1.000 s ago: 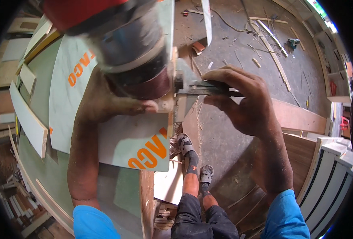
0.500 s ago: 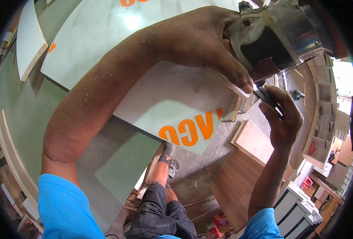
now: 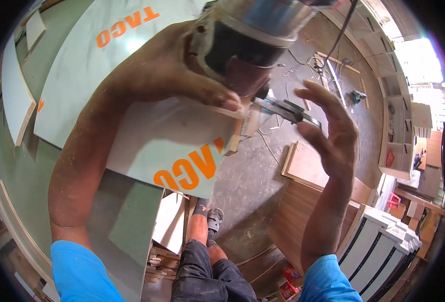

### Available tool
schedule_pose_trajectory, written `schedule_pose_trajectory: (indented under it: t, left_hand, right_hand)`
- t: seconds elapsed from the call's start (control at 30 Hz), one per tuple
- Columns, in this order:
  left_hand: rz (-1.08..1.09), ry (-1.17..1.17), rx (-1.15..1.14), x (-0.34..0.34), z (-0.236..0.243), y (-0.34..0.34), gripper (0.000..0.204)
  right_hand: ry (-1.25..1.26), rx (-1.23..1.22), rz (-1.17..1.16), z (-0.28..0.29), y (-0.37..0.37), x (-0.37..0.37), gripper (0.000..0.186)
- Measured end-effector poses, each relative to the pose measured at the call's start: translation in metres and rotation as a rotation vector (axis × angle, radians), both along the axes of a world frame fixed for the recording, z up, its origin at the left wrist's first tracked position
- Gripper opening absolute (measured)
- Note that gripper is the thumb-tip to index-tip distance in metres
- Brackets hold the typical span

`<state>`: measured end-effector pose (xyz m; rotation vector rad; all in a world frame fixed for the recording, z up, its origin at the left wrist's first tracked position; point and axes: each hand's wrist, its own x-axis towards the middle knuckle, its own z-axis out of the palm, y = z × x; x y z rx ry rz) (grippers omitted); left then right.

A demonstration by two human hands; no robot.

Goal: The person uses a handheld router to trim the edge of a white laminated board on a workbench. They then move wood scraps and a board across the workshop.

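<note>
My left hand (image 3: 174, 75) is wrapped round the base of a trim router (image 3: 250, 38) with a metal body and dark window. Its thumb lies along the router's front, over the edge of a white marbled panel (image 3: 147, 133) with orange lettering. A metal guide arm (image 3: 285, 108) with a black knob sticks out from the router's underside. Beside the guide's free end is my right hand (image 3: 338, 133), fingers curved and apart, with the thumb close to the metal; whether it touches I cannot tell. The router's bit is hidden.
The panel rests on a green worktop (image 3: 137, 229). White offcuts (image 3: 19, 95) lie at the left. Brown boards (image 3: 298, 216) stand on the right, near stacked white panels (image 3: 373, 251). A cable (image 3: 340, 38) hangs by the router. Shelving (image 3: 393, 100) lines the far right.
In the picture, the router and my left hand appear further left. My right-hand fingers have spread away from beneath the router, and the metal guide arm now shows.
</note>
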<state>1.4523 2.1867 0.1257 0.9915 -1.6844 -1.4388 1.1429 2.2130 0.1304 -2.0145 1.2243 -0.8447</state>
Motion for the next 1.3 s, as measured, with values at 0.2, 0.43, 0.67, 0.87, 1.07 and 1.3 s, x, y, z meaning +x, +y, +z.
schedule_pose_trajectory:
  t: [0.2,0.43,0.67,0.87,1.07,1.3]
  left_hand:
    - [0.057,-0.05,0.016,-0.003,0.008,0.001,0.078]
    - [0.082,-0.139,0.003,-0.003,0.006,0.001,0.084]
    - [0.084,-0.131,0.049,-0.005,0.012,0.002,0.083]
    - [0.087,-0.171,0.069,-0.005,0.013,0.002,0.084]
    - [0.073,-0.126,0.005,-0.001,0.002,-0.001,0.088]
    - [0.057,-0.129,-0.001,-0.006,0.011,0.001,0.074]
  right_hand:
    - [-0.743,0.128,-0.522,-0.051,0.049,-0.027,0.031]
    - [-0.993,0.314,-0.336,-0.075,0.06,0.034,0.037]
    - [-1.023,0.15,-0.383,-0.085,0.06,0.065,0.03]
    - [-0.997,0.119,-0.469,-0.082,0.06,0.074,0.027]
    - [-1.009,0.127,-0.376,-0.087,0.056,0.062,0.028]
    - [-1.101,0.329,-0.23,-0.091,0.049,0.038,0.027]
